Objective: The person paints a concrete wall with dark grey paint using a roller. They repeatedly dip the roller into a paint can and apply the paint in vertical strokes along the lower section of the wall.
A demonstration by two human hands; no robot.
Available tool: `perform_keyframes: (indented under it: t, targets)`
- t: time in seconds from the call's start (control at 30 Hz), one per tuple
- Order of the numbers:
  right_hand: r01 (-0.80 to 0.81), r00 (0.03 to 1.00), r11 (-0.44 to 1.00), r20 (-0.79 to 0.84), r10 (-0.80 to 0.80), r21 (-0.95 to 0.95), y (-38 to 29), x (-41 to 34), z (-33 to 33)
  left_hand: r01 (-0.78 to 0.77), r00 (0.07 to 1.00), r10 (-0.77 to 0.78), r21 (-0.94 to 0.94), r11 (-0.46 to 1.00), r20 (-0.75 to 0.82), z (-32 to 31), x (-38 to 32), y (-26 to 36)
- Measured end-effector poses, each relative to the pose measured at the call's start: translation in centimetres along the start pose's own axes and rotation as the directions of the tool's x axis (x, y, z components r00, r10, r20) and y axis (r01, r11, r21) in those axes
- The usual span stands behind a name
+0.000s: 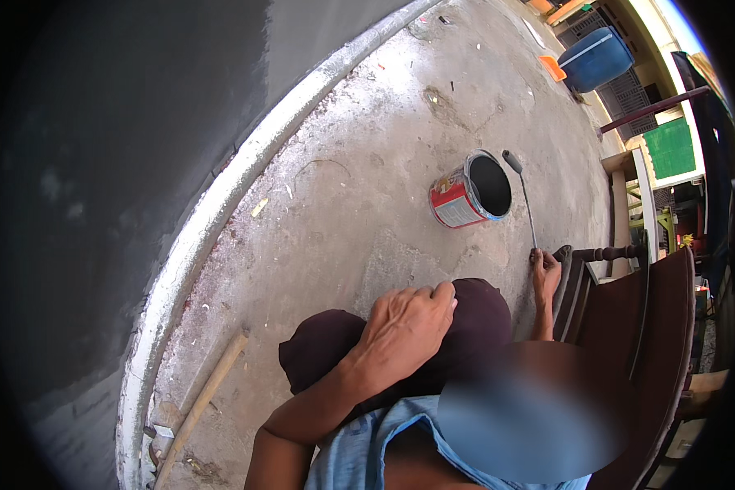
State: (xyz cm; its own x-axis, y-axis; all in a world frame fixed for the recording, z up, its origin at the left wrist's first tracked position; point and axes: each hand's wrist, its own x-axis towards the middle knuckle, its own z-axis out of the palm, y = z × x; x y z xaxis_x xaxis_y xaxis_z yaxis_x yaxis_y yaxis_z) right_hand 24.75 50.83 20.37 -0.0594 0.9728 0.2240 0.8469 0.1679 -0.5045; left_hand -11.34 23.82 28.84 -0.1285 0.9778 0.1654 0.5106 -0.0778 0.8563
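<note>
My right hand [545,269] grips the thin handle of a small paint roller [512,162], whose dark head is raised beside the rim of a paint can. The can [459,193] has a red and white label and dark grey paint inside; it stands on the concrete ground before me. My left hand [407,324] rests over my knees, back of the hand up, fingers bent, with nothing seen in it; its palm is hidden. At the left, a wall [128,153] is coated dark grey, with a lighter part near the top.
A whitish rounded pipe or ledge [239,177] runs along the wall's foot. A wooden stick [202,407] lies at the lower left. Close on my right stands a dark wooden bench [655,318]. Farther off are a blue barrel [597,61] and an orange dustpan-like object [551,68].
</note>
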Motion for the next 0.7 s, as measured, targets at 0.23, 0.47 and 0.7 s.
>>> perform_keyframes:
  t: [0.23,0.47,0.7]
  targets:
    - [-0.221,0.974,0.907,0.127,0.187,0.358,-2.0,-1.9,0.6,-0.047,0.999,0.048,0.069,0.997,-0.013,-1.2,2.2,-0.5]
    - [-0.374,0.927,0.769,0.239,0.289,0.519,-1.2,1.5,1.1,0.139,0.954,-0.196,0.243,0.960,0.229,-2.9,5.9,-0.4]
    - [-0.395,0.918,0.629,0.304,0.254,0.670,0.0,10.3,3.7,0.086,0.892,-0.248,0.397,0.914,0.377,3.1,21.4,-7.5]
